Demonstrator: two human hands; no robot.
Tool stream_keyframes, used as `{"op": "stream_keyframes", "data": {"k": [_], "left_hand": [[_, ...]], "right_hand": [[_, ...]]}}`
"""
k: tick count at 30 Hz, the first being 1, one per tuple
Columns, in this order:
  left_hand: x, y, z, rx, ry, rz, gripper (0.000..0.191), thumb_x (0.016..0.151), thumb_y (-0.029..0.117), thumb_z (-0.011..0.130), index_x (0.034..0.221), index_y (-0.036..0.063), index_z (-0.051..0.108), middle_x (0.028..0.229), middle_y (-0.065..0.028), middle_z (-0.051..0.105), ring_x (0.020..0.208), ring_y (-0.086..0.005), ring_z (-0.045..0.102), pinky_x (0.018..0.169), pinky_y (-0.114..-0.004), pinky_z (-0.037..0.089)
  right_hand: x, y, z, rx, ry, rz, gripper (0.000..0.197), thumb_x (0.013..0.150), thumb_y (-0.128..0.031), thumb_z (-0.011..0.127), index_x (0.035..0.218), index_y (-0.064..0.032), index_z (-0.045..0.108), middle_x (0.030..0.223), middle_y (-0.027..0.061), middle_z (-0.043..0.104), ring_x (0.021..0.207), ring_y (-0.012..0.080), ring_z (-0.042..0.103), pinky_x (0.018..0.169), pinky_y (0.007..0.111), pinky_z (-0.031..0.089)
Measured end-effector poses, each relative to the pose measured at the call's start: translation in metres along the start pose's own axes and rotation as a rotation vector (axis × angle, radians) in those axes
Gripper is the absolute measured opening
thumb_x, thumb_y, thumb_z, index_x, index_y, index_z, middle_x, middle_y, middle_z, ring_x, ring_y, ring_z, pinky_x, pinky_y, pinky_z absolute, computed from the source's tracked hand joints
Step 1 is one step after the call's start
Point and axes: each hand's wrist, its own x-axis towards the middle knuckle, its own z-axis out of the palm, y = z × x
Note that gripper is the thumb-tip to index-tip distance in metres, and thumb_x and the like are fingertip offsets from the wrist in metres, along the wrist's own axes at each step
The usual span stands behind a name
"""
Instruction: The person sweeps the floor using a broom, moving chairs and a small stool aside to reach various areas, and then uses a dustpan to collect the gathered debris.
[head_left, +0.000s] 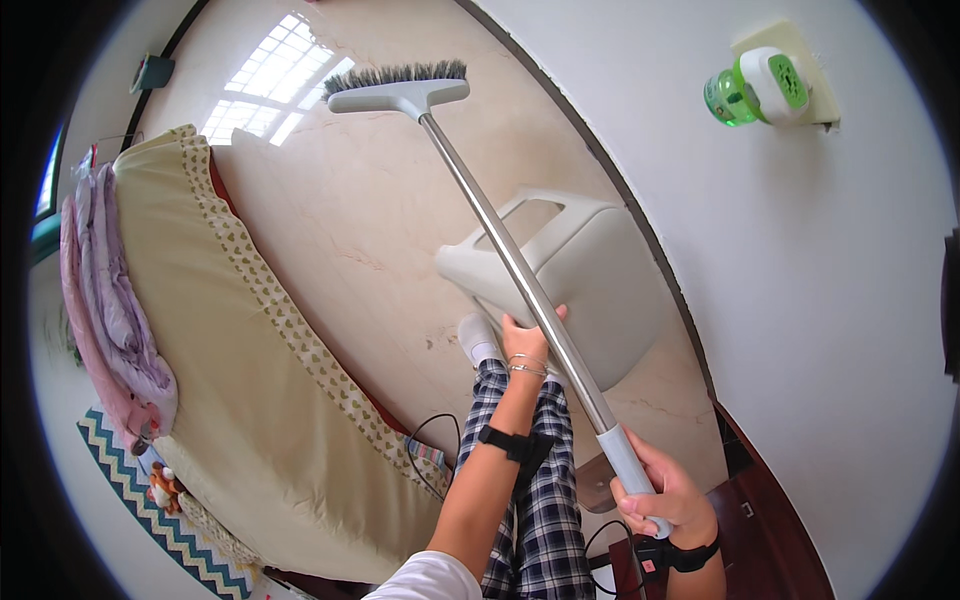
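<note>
My right hand (660, 487) grips the light grey plastic end of a broom (517, 262) with a metal pole. The pole slants up and left to a grey head with dark bristles (405, 73), which point toward the top of the view. My left hand (527, 343), with thin bracelets at the wrist, is at the near edge of a pale plastic stool (607, 300). Its thumb and fingers straddle that edge, partly hidden by the pole passing over them. The stool is tipped, with its seat toward the right and its legs toward the upper left.
A bed with a yellow cover (247, 360) stands along the left, holding folded quilts (120, 300). A white wall (787, 262) with a green plug-in device (780, 82) rises at right. Dark red furniture (750, 532) is at lower right. Cables (411, 439) loop beside my legs.
</note>
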Motion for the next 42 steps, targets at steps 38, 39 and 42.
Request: {"op": "stream_keyframes", "data": {"k": [38,39,42], "left_hand": [[0.237,0.181,-0.1,-0.904,0.083,-0.31,0.086,0.066,0.076,0.024,0.124,0.0141,0.03,0.125,-0.0077,0.033,0.105,-0.0278,0.038,0.089,-0.049,0.03],[0.245,0.179,-0.105,-0.813,-0.048,-0.354,0.087,0.066,0.077,0.022,0.124,0.0116,0.029,0.125,-0.0103,0.032,0.101,-0.029,0.038,0.085,-0.049,0.033],[0.257,0.201,-0.102,-0.729,-0.022,-0.414,0.09,0.065,0.077,0.024,0.115,0.0027,0.033,0.109,-0.0131,0.044,0.083,-0.0264,0.048,0.064,-0.036,0.043]], "right_hand": [[0.129,-0.041,-0.005,0.391,0.044,-0.247,0.069,0.073,0.001,0.045,0.133,-0.0145,0.014,0.055,0.0026,0.038,0.032,0.0079,0.034,0.03,0.02,0.029],[0.126,-0.045,-0.004,0.421,0.019,-0.266,0.065,0.074,0.001,0.044,0.132,-0.0142,0.016,0.055,0.0036,0.038,0.031,0.008,0.033,0.029,0.021,0.028],[0.121,-0.052,-0.008,0.476,-0.016,-0.285,0.06,0.077,0.0,0.041,0.131,-0.0139,0.019,0.055,0.0044,0.039,0.03,0.008,0.033,0.027,0.021,0.028]]}}
